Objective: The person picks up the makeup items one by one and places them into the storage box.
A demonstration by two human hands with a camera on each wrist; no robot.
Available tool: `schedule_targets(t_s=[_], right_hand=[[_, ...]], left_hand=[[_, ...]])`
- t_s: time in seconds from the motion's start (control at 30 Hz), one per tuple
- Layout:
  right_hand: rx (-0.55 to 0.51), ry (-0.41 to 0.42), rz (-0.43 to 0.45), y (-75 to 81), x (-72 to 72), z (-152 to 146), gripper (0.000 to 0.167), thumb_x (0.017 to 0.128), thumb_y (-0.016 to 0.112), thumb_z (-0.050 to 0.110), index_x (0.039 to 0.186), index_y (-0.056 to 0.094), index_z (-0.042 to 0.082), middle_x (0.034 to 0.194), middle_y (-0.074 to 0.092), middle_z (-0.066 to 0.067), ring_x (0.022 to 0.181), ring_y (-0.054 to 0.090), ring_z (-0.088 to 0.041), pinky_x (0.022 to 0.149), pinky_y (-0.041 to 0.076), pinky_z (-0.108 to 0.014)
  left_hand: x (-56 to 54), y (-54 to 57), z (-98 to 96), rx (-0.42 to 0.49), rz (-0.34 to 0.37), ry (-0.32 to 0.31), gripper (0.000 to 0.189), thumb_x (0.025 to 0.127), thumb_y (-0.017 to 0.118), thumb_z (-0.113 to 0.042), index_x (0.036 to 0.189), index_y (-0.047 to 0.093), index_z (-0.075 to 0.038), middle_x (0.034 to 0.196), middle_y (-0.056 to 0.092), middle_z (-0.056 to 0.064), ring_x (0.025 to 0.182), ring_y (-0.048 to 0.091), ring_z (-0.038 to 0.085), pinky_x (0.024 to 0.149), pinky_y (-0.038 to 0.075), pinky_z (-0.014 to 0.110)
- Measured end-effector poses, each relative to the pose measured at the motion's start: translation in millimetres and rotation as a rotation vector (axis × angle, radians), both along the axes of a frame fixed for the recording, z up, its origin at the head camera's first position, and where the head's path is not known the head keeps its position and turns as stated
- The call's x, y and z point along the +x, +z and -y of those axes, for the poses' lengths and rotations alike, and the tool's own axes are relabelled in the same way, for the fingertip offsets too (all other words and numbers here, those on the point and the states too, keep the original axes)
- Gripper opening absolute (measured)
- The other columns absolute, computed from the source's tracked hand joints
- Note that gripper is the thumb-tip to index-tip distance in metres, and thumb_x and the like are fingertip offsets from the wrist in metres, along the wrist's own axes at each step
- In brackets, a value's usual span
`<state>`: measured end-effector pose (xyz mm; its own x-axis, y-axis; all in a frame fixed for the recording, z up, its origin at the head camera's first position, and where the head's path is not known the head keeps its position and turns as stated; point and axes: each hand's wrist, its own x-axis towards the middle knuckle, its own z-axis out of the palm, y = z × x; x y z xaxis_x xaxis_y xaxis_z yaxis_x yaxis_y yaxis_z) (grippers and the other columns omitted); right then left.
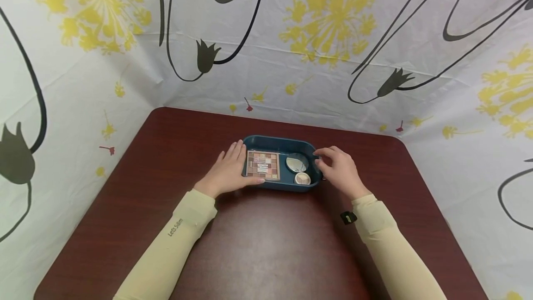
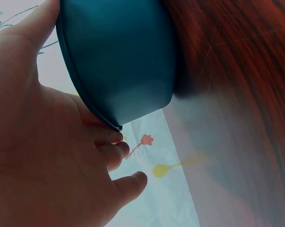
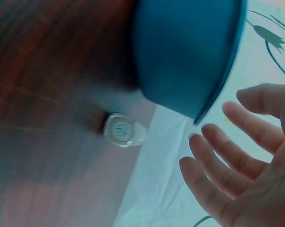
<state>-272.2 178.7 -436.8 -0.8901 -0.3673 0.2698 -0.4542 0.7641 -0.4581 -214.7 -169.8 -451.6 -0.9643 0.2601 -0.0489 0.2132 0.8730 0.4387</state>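
Observation:
A dark teal tray sits on the table. At its left end my left hand rests against the rim, fingers straight along the end and thumb on the front edge. Inside lies an eyeshadow palette with many small pans. Right of it are a round mirror-like disc and a small round compact with pale sections. Beside the right end hovers my right hand, fingers loosely bent and holding nothing. The right wrist view shows a gap between that hand and the teal wall.
A small round silver-topped item is on the table near the tray's right end, mostly hidden in the head view. The dark red wooden table ends at a flower-patterned white cloth behind and at both sides.

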Motion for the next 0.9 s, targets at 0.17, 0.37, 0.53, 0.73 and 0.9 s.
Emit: schedule_targets(t_s=[0.17,0.37,0.53,0.73,0.9], right_hand=[[0.003,-0.064,0.010,-8.4,-4.7,-5.8,0.024,0.098,0.065,0.024,0.120,0.072,0.016,0.108,0.065,-0.007,0.075,0.055,-0.021,0.064,0.045,-0.039],[0.027,-0.112,-0.004,-11.5,-9.5,-9.7,0.024,0.096,0.067,0.022,0.118,0.073,0.013,0.103,0.066,-0.008,0.084,0.061,-0.024,0.069,0.050,-0.045],[0.069,-0.157,0.042,-14.2,-14.2,-10.7,0.027,0.095,0.068,0.022,0.119,0.073,0.010,0.102,0.068,-0.009,0.083,0.063,-0.026,0.065,0.051,-0.045],[0.136,-0.206,0.092,-17.4,-16.9,-9.7,0.036,0.093,0.071,0.023,0.125,0.070,0.009,0.095,0.069,-0.011,0.072,0.061,-0.025,0.056,0.049,-0.040],[0.166,-0.225,0.097,-19.6,-17.0,-7.0,0.040,0.092,0.071,0.027,0.126,0.069,0.007,0.106,0.072,-0.017,0.079,0.065,-0.030,0.061,0.053,-0.047]], left_hand=[[-0.5,-0.9,0.1,-0.004,-0.005,0.003,0.126,0.077,0.053,-0.088,0.160,0.013,-0.002,0.168,0.002,0.013,0.154,0.003,0.029,0.120,0.012,0.055],[-0.5,-1.0,-0.4,-0.006,-0.002,0.003,0.126,0.077,0.053,-0.087,0.160,0.012,-0.002,0.168,0.002,0.014,0.154,0.003,0.029,0.120,0.012,0.055],[-0.2,0.6,-0.2,-0.007,-0.002,0.002,0.126,0.077,0.053,-0.087,0.160,0.012,-0.002,0.168,0.002,0.013,0.154,0.003,0.029,0.120,0.012,0.055],[1.3,1.4,0.1,0.003,0.012,0.003,0.125,0.078,0.054,-0.086,0.161,0.012,-0.003,0.168,0.002,0.013,0.154,0.001,0.029,0.120,0.010,0.054],[2.1,3.0,-0.6,0.008,0.012,0.004,0.124,0.079,0.057,-0.084,0.161,0.013,-0.002,0.168,0.002,0.013,0.154,0.001,0.029,0.120,0.010,0.055]])
